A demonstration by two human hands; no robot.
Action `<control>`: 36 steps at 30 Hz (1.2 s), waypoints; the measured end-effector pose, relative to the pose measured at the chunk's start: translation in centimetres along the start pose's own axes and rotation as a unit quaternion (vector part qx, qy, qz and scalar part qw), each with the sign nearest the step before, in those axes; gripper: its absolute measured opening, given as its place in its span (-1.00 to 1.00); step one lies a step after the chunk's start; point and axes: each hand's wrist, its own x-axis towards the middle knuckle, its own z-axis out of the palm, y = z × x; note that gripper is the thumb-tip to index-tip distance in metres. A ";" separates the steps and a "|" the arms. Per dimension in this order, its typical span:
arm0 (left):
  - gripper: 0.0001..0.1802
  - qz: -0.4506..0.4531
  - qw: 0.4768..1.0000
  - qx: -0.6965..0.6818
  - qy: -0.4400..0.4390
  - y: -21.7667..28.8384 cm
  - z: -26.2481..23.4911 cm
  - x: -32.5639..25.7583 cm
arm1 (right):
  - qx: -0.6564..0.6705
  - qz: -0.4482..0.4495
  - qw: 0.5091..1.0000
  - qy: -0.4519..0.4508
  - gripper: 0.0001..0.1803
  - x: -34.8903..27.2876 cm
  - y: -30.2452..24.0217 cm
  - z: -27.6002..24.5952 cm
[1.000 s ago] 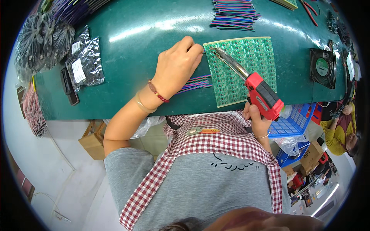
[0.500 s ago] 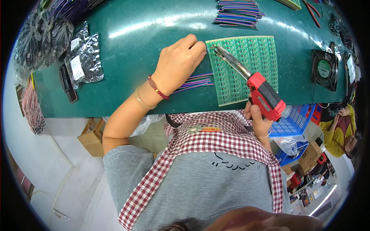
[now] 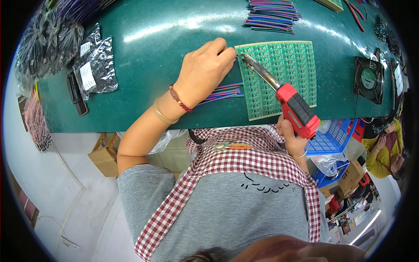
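Note:
My left hand point(image 3: 208, 65) is closed in a pinch at the upper left edge of a green sheet of circuit boards point(image 3: 283, 81). A short dark bit of coloured wire point(image 3: 238, 56) shows between its fingertips and the sheet. My right hand point(image 3: 290, 136) grips a red and black soldering gun point(image 3: 297, 109) at the sheet's near side. The gun's metal barrel slants up and left across the sheet, its tip by the wire near my left fingertips. Beneath my left wrist lie several loose purple, blue and pink wires point(image 3: 224, 93), their ends beside the sheet.
A bundle of coloured wires point(image 3: 273, 16) lies at the far side of the green table point(image 3: 148, 65). Black plastic bags point(image 3: 98, 65) are at the left, a fan point(image 3: 369, 78) and red-handled pliers point(image 3: 355, 16) at the right. A blue crate point(image 3: 329, 142) stands below; another person point(image 3: 384, 150) is beyond.
The soldering gun has shifted slightly left, its tip staying near the sheet's upper left edge. My left hand stays pinched there, nearly still.

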 end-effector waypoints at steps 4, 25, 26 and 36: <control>-0.90 0.003 1.000 0.000 -0.003 0.0 0.0 0.0 | 0.077 0.034 0.996 0.034 -0.68 0.1 -1.8 0.4; -0.88 0.008 1.000 -0.016 -0.007 -0.3 -0.1 0.1 | -0.001 0.003 1.000 0.009 -0.81 0.0 -0.9 0.3; -0.88 0.007 1.000 -0.016 -0.007 -0.3 -0.1 0.1 | -0.001 0.003 1.000 0.009 -0.81 0.0 -1.0 0.3; -0.89 0.011 1.000 -0.027 -0.011 -0.4 -0.3 0.2 | 0.043 0.019 0.998 0.033 -0.63 -0.7 -0.7 0.3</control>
